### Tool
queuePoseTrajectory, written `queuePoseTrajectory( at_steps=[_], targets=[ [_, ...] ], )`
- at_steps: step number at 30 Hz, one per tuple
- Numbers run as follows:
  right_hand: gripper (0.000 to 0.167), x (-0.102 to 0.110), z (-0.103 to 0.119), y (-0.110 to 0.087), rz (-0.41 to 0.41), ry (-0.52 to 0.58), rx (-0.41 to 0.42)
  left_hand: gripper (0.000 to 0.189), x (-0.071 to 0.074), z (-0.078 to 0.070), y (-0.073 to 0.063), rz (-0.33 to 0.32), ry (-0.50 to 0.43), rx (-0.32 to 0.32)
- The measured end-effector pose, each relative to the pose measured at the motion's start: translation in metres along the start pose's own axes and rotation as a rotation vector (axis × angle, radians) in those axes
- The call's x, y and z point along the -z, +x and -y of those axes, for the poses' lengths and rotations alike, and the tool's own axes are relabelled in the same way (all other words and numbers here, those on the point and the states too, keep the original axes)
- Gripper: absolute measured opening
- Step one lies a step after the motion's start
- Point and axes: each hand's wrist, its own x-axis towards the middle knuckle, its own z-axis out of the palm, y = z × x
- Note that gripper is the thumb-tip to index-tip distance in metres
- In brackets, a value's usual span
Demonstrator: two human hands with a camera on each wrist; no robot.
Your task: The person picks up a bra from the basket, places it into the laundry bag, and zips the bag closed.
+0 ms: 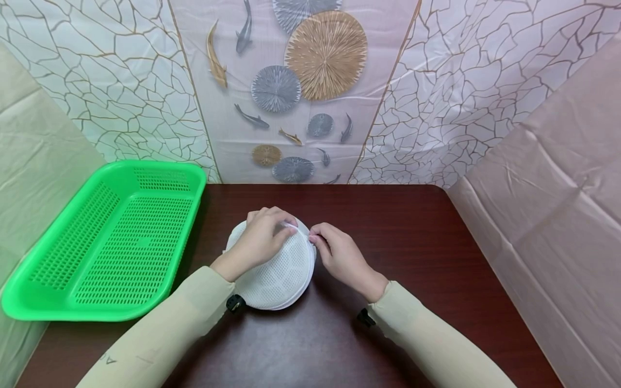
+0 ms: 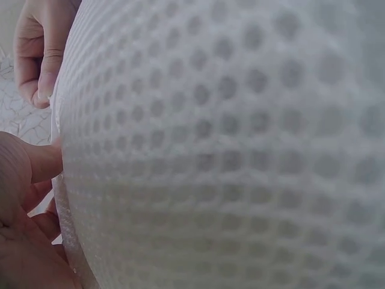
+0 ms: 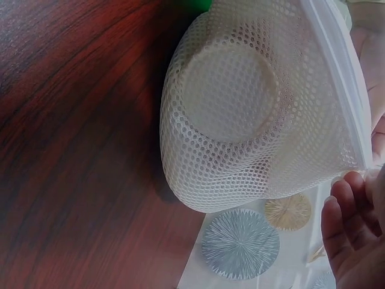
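Mesh bag [image 1: 276,280], white, rounded, closely perforated with small holes; smooth pale band along the rim, circular outline visible in the side mesh. Body puffed out, round face turned up, over dark red-brown table [image 1: 412,237], near its middle.

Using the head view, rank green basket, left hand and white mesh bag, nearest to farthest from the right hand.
1. White mesh bag: just left of the right hand.
2. Left hand: over the bag.
3. Green basket: far left.
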Motion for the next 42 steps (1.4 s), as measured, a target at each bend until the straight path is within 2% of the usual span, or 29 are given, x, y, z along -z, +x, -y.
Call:
queuePoseTrajectory(
  at_steps=[5, 15, 29, 42],
  targets=[
    [0.006, -0.001, -0.001, -0.001, 0.004, 0.003, -0.003, 0.011, 0.000, 0.001, 0.000, -0.009, -0.013, 0.004],
    [0.005, 0.000, 0.000, -0.002, 0.018, 0.002, -0.008, 0.010, 0.005, 0.003, 0.000, -0.013, -0.051, 0.076],
    [0.006, 0.000, 0.000, -0.003, 0.018, -0.001, 0.000, 0.009, 0.004, 0.008, 0.001, -0.019, -0.075, 0.084],
    [0.005, -0.002, -0.001, -0.006, 0.027, -0.007, 0.004, 0.010, 0.004, 0.018, 0.000, -0.044, -0.088, 0.146]
  ],
)
